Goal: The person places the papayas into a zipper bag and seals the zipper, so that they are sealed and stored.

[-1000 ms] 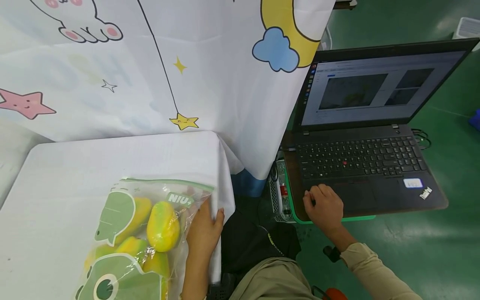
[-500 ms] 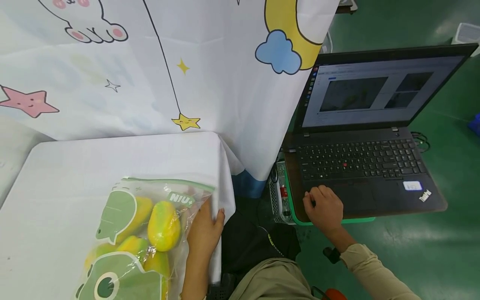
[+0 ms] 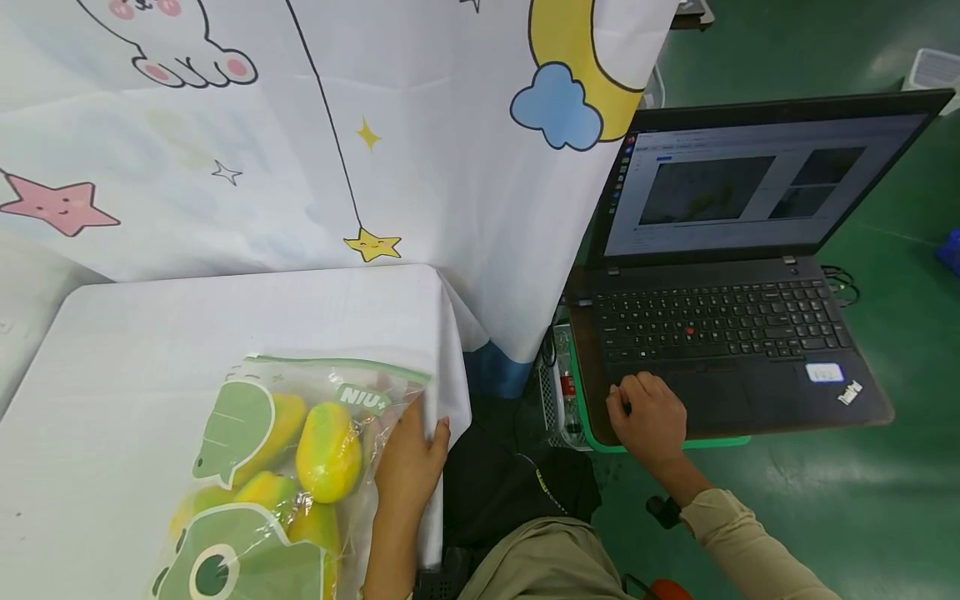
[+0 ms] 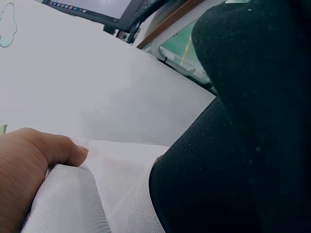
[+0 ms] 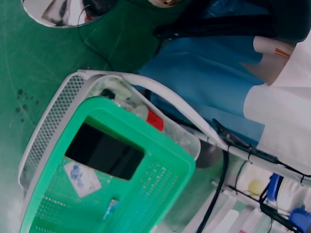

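My left hand rests at the right edge of the white-covered table, its fingertips overlapped by a clear zip bag. Inside the bag, which has green cartoon prints and "NIU" lettering, lie several yellow-green, mango-like fruits. In the left wrist view the thumb lies along the cloth's folded edge. My right hand rests loosely bent on the front left corner of a black laptop, left of its touchpad. Neither hand shows anything held. The right wrist view does not show the right hand.
A white curtain with cartoon prints hangs behind the table. Below the laptop stands a green basket with a black phone and a small card in it. Cables run beside it.
The head view has shifted slightly, so the scene sits a little lower and further right. Both hands, the bag and the laptop stay in place.
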Available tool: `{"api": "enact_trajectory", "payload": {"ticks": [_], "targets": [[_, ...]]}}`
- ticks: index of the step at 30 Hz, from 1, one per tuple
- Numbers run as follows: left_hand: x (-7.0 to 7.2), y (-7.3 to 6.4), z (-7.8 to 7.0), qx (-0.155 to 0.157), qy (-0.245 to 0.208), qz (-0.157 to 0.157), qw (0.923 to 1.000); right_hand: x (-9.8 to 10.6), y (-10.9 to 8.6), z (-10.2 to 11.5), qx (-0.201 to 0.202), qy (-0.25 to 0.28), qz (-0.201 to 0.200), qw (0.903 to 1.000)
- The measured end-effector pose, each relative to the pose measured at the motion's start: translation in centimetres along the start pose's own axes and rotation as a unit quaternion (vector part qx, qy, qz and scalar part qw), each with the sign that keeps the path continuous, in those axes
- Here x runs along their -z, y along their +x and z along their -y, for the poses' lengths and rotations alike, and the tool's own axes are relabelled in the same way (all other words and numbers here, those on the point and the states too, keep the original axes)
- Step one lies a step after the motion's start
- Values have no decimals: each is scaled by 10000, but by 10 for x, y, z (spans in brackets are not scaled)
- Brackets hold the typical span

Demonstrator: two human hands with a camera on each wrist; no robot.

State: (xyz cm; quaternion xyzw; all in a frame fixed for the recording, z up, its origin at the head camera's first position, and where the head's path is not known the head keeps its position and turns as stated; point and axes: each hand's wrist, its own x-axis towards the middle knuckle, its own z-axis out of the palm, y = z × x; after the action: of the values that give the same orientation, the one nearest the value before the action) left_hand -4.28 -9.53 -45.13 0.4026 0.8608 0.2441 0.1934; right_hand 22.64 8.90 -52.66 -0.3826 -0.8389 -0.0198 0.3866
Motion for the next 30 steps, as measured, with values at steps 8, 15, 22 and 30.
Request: {"api": "enact_trajectory", "payload": {"ticks": [8,15,22,30], "targets": [[1,0,-1,81,25,99,9999,0,1,0,-9,-27,-64,10000],[1,0,-1,111,32,108,9999,-1,1,0,19,-27,-121,9999],[1,-1,-1,74,37,102,9999,0,0,1,-5,-61,-73,10000],[1,-1,-1,69,51,97,9999,1,1,2,-47,-74,-41,10000]]}}
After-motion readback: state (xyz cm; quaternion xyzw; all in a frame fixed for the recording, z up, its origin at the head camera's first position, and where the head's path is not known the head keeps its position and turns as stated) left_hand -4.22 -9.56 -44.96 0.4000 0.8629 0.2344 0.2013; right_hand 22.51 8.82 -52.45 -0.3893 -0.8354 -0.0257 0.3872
